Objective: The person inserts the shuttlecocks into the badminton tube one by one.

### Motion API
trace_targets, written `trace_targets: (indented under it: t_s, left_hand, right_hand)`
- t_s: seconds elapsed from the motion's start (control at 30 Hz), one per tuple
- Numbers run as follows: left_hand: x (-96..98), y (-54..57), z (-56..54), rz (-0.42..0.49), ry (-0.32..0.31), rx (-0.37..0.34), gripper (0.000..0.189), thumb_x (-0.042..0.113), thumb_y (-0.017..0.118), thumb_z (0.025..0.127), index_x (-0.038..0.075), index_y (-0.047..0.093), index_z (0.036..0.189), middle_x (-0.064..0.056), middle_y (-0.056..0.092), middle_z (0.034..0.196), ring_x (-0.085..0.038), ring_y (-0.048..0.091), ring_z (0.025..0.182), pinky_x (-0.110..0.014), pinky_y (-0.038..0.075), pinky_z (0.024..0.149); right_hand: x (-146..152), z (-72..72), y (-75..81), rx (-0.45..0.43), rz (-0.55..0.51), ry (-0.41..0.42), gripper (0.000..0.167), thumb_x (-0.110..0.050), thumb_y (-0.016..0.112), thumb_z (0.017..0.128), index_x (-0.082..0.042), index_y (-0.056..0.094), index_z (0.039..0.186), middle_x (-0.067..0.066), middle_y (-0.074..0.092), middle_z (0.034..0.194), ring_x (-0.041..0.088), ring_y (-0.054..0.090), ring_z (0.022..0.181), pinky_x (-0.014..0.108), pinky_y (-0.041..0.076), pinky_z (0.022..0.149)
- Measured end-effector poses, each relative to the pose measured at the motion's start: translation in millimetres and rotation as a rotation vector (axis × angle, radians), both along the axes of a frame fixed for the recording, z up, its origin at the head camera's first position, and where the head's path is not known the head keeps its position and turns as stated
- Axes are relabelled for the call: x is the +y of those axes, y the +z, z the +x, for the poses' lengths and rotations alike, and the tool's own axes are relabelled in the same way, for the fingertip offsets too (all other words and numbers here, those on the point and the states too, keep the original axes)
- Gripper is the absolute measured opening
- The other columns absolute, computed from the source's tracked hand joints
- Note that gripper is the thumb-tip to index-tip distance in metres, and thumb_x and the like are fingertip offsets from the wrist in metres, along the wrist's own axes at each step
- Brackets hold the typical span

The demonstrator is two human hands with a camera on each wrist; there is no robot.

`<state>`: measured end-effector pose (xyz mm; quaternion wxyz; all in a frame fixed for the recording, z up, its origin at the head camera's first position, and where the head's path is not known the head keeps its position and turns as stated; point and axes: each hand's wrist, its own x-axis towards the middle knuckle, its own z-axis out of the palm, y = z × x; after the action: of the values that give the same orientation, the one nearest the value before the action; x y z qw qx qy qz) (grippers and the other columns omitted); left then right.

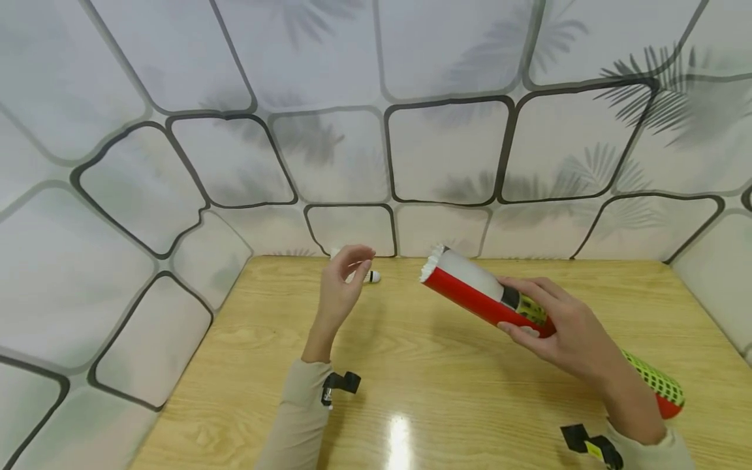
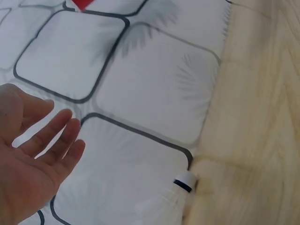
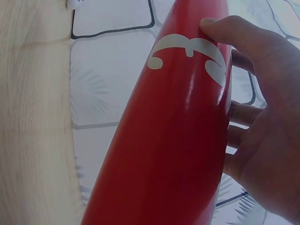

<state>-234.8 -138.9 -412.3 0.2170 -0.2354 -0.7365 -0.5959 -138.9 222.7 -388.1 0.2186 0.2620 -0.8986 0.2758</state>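
Observation:
My right hand [image 1: 572, 329] grips a red, white and black shuttlecock tube [image 1: 470, 300] above the table, tilted with its left end higher. White feather tips [image 1: 431, 264] show at that end. In the right wrist view, the thumb lies along the tube's red side [image 3: 159, 140], and the fingers go round behind it. My left hand [image 1: 343, 281] is raised near the table's back edge with fingers loosely bent and nothing in them. Behind it a white shuttlecock [image 1: 371, 277] lies on the table; its cork and dark band [image 2: 183, 183] also show in the left wrist view.
A second object, a yellow-green dotted and red cylinder [image 1: 655, 382], lies on the table at right, partly hidden by my right forearm. The light wooden table [image 1: 411, 365] meets a patterned cloth wall [image 1: 446, 150] at the back and sides.

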Motion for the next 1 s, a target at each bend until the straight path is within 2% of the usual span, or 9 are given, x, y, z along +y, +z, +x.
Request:
trace_targets:
  t_s: [0.2, 0.3, 0.5, 0.77, 0.9, 1.0]
  left_hand:
    - [-10.9, -16.9, -7.7, -0.079, 0.17, -0.08, 0.021, -0.005, 0.067, 0.096, -0.004, 0.068, 0.117, -0.02, 0.07, 0.116, -0.038, 0.065, 0.112, -0.05, 0.053, 0.1]
    - [-15.8, -24.6, -11.5, -0.109, 0.225, -0.123, 0.024, -0.005, 0.068, 0.095, -0.004, 0.067, 0.118, -0.02, 0.068, 0.119, -0.04, 0.062, 0.116, -0.054, 0.051, 0.101]
    - [-24.0, -40.5, -19.8, -0.112, 0.245, -0.149, 0.026, -0.008, 0.067, 0.092, -0.008, 0.066, 0.118, -0.025, 0.066, 0.121, -0.045, 0.061, 0.115, -0.063, 0.049, 0.099]
    - [-27.9, -59.0, -30.7, -0.193, 0.349, -0.235, 0.028, -0.005, 0.071, 0.091, -0.004, 0.067, 0.119, -0.025, 0.063, 0.125, -0.046, 0.06, 0.114, -0.059, 0.054, 0.094]
    - [-28.4, -64.1, -32.1, -0.207, 0.347, -0.273, 0.029, -0.004, 0.07, 0.091, -0.003, 0.067, 0.12, -0.028, 0.061, 0.123, -0.048, 0.06, 0.112, -0.059, 0.053, 0.093]
    - [-28.9, -67.1, -32.5, -0.235, 0.309, -0.313, 0.028, -0.003, 0.067, 0.093, -0.003, 0.067, 0.121, -0.028, 0.06, 0.126, -0.046, 0.058, 0.116, -0.057, 0.052, 0.097]
  right_hand:
    - [-0.5, 0.1, -0.9, -0.014, 0.015, -0.007, 0.074, -0.016, 0.091, 0.077, -0.023, 0.059, 0.143, 0.003, 0.062, 0.123, 0.018, 0.059, 0.092, 0.036, 0.057, 0.066]
    - [-0.8, 0.1, -1.0, -0.019, 0.016, -0.012, 0.073, -0.017, 0.091, 0.077, -0.023, 0.059, 0.143, 0.004, 0.062, 0.123, 0.019, 0.059, 0.092, 0.037, 0.057, 0.066]
    - [-0.6, -0.2, -1.7, -0.013, 0.019, -0.011, 0.073, -0.016, 0.091, 0.077, -0.022, 0.06, 0.142, 0.004, 0.062, 0.122, 0.019, 0.06, 0.093, 0.038, 0.058, 0.067]
    - [-0.4, -0.2, -1.0, -0.012, 0.021, -0.011, 0.073, -0.017, 0.091, 0.077, -0.024, 0.06, 0.143, 0.003, 0.061, 0.123, 0.018, 0.059, 0.093, 0.038, 0.058, 0.068]
    - [-0.2, 0.3, -1.3, -0.011, 0.019, -0.01, 0.073, -0.017, 0.091, 0.077, -0.024, 0.06, 0.143, 0.003, 0.061, 0.123, 0.018, 0.059, 0.094, 0.038, 0.058, 0.068]
    - [0.0, 0.4, -1.5, -0.014, 0.016, -0.008, 0.074, -0.017, 0.091, 0.077, -0.025, 0.059, 0.143, 0.002, 0.061, 0.124, 0.018, 0.059, 0.094, 0.038, 0.058, 0.068]
